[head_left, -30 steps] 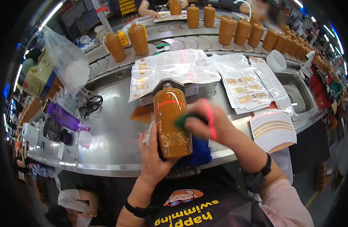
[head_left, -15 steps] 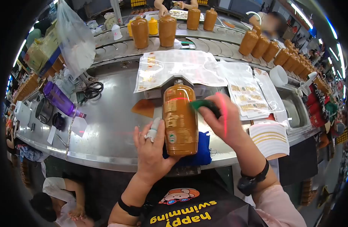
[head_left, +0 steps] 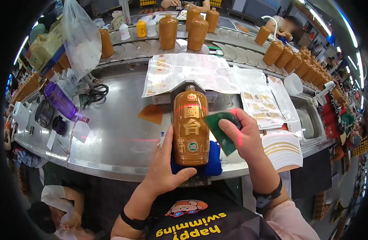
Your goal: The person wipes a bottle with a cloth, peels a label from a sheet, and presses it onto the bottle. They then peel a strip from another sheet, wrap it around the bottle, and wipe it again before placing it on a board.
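A glossy brown bottle with gold characters and a round green-and-white emblem lies in front of me, its neck in a dark angular rest. Along its left side my left hand steadies it, with fingers against the wall and the thumb by the base. My right hand pinches a green scraper, its flat blade just right of the bottle. Under the bottle's base end is a blue cloth. Red laser lines cross the bottle and my right hand. Left of the bottle lies a brown flat piece.
White printed sheets and gold decal sheets lie beyond and to the right. Brown bottles stand on the conveyor. Scissors and a purple bottle are at left, a sink at right. Other people sit nearby.
My right hand has drawn the scraper slightly right and down, off the bottle. The bottle has turned so its gold characters face up. Bottles on the conveyor have shifted right.
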`<state>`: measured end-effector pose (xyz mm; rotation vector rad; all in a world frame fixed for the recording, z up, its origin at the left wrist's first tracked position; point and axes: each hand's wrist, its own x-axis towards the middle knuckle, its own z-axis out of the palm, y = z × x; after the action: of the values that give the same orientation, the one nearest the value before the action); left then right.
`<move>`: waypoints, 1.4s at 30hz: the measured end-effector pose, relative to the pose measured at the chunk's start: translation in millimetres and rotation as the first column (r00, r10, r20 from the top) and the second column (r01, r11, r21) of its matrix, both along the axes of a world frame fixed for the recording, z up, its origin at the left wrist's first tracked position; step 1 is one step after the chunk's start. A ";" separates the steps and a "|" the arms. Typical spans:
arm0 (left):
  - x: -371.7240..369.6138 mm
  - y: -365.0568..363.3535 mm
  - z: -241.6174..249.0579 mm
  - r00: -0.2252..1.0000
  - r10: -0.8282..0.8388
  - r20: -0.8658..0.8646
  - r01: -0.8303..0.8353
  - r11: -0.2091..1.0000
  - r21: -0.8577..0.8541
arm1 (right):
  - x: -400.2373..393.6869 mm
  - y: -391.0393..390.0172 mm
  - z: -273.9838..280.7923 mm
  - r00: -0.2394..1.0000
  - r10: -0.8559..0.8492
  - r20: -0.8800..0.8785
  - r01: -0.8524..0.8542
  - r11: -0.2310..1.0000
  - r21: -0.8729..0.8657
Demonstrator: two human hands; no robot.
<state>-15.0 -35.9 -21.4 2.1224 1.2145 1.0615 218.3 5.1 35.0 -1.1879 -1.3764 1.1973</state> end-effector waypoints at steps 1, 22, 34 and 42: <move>4.2 2.7 -0.5 0.982 -0.037 0.188 0.051 0.996 -0.067 | -0.3 -4.4 -5.6 0.999 0.010 -0.033 -0.010 1.000 0.001; 25.0 20.3 4.2 0.896 0.047 0.441 0.048 0.978 -0.203 | 0.8 -12.3 -39.0 0.999 0.016 0.044 -0.018 0.999 0.042; 14.7 -15.9 -2.0 0.946 0.097 -0.308 0.115 0.790 0.603 | 5.1 -26.0 -27.8 0.990 0.011 0.139 -0.051 0.956 0.289; 11.0 -8.6 -9.4 0.968 0.127 -0.215 0.007 0.847 0.531 | -0.5 -25.3 -45.2 0.998 -0.018 0.053 0.010 0.990 0.140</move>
<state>-4.0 -44.5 -30.8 2.7192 1.2001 1.3134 217.9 -20.2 -10.2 -1.1364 -1.4650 1.0481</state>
